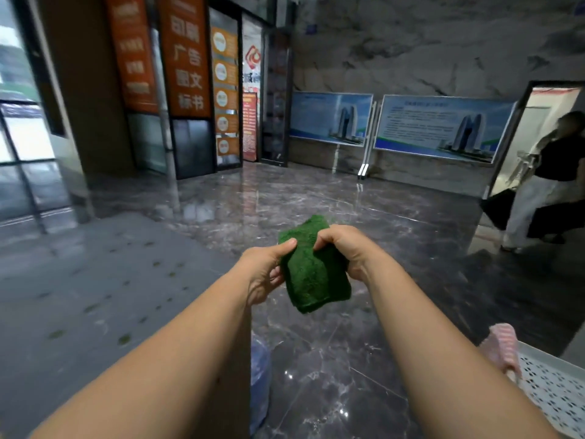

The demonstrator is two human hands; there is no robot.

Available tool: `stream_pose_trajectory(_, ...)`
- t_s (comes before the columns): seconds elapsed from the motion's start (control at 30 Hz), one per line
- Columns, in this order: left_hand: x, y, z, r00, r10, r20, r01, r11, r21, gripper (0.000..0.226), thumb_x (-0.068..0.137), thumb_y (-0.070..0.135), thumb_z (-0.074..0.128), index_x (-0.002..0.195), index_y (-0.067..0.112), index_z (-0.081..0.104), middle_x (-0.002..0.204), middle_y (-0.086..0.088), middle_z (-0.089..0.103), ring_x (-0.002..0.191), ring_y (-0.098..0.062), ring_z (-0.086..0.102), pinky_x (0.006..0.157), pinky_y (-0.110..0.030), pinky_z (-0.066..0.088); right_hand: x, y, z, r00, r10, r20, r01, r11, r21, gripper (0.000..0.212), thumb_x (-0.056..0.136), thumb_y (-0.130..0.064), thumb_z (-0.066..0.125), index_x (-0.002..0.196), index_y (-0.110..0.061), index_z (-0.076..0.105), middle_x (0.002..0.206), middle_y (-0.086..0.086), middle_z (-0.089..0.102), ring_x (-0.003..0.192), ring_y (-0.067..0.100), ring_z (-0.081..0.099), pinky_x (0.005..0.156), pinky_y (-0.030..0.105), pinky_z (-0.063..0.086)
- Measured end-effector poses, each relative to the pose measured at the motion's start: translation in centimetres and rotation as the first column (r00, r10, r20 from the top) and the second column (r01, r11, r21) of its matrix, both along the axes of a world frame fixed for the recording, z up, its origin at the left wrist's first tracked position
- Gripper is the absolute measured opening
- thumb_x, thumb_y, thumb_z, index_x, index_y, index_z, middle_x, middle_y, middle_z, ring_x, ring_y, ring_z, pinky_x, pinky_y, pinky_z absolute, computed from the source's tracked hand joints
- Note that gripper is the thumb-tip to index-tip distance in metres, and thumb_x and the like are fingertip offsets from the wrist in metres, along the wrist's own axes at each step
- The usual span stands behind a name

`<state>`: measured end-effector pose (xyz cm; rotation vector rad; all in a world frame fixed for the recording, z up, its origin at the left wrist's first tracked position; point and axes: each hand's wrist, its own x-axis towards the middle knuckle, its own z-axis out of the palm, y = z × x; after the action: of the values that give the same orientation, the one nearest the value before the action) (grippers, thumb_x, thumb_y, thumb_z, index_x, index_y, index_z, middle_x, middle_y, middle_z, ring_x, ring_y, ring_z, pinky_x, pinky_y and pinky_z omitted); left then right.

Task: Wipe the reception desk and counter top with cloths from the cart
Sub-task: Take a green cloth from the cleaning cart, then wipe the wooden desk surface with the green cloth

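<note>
Left hand and right hand both grasp a folded green cloth, held in the air above the dark marble floor; a pink cloth hangs over the white perforated cart at lower right.

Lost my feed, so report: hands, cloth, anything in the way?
Left hand and right hand both grip the green cloth in mid-air. Desk and counter not in view. Person at far right, well clear.
</note>
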<state>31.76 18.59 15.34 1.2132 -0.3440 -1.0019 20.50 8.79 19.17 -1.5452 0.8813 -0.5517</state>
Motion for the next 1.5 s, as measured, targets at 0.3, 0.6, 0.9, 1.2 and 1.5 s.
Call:
stream_pose_trajectory(0.3, 5.9, 11.7, 2.3, 0.868, 0.408, 0.283, -0.403, 0.912, -0.079, 0.033, 0.086, 0.014, 0.071, 0.116, 0.009, 0.060, 0.108, -0.010, 0.070, 0.086, -0.016, 0.068, 0.062, -0.023, 0.051, 9.0, 6.1, 1.5, 0.894, 0.442, -0.078, -0.448, 0.873, -0.192, 0.017, 0.088, -0.027, 0.069, 0.097, -0.013, 0.070, 0.089, 0.001, 0.067, 0.080, 0.016, 0.056, 0.063, 0.029, 0.035)
stream_pose_trajectory(0.6, 5.2, 25.8, 0.6, 0.426, 0.518, 0.741, -0.728, 0.683, -0.059, 0.017, 0.083, 0.025, 0.075, 0.078, 0.014, 0.061, 0.079, -0.004, 0.063, 0.075, -0.014, 0.058, 0.070, -0.028, 0.047, 13.6, 16.5, 0.2, 0.658, 0.747, -0.094, -0.740, 0.618, -0.264, 0.016, 0.087, -0.014, 0.070, 0.100, -0.007, 0.065, 0.080, 0.002, 0.063, 0.071, 0.012, 0.054, 0.065, 0.028, 0.039)
stream_pose_trajectory(0.9, 2.6, 40.6, -2.8, 0.314, 0.591, 0.743, -0.882, 0.472, -0.003, 0.014, 0.081, 0.011, 0.076, 0.089, 0.010, 0.065, 0.078, -0.008, 0.067, 0.072, -0.014, 0.063, 0.071, -0.030, 0.055, 16.1, 30.5, -3.8, 0.377, 0.919, -0.119, -0.909, 0.342, -0.239, 0.021, 0.082, -0.009, 0.076, 0.081, -0.005, 0.055, 0.073, 0.008, 0.056, 0.060, 0.010, 0.051, 0.046, 0.013, 0.039)
stream_pose_trajectory(1.2, 4.5, 50.6, -10.7, 0.578, 0.532, 0.618, -0.797, 0.531, 0.288, 0.019, 0.079, -0.002, 0.074, 0.089, 0.000, 0.058, 0.055, -0.003, 0.062, 0.056, -0.016, 0.063, 0.075, -0.043, 0.058, 20.2, 40.6, -13.3, 0.306, 0.885, -0.351, -0.952, 0.280, -0.124, 0.031, 0.074, -0.013, 0.081, 0.080, -0.010, 0.051, 0.074, 0.012, 0.052, 0.064, 0.021, 0.049, 0.047, 0.024, 0.033)
stream_pose_trajectory(1.5, 11.2, 54.9, -19.5, 0.753, 0.423, 0.503, -0.648, 0.608, 0.459, 0.020, 0.079, 0.002, 0.075, 0.088, 0.006, 0.057, 0.042, 0.008, 0.051, 0.049, -0.010, 0.057, 0.075, -0.039, 0.056, 25.1, 45.6, -21.7, 0.400, 0.729, -0.555, -0.888, 0.459, -0.036, 0.047, 0.073, -0.016, 0.082, 0.060, -0.017, 0.037, 0.061, 0.006, 0.041, 0.055, 0.020, 0.039, 0.053, 0.030, 0.030)
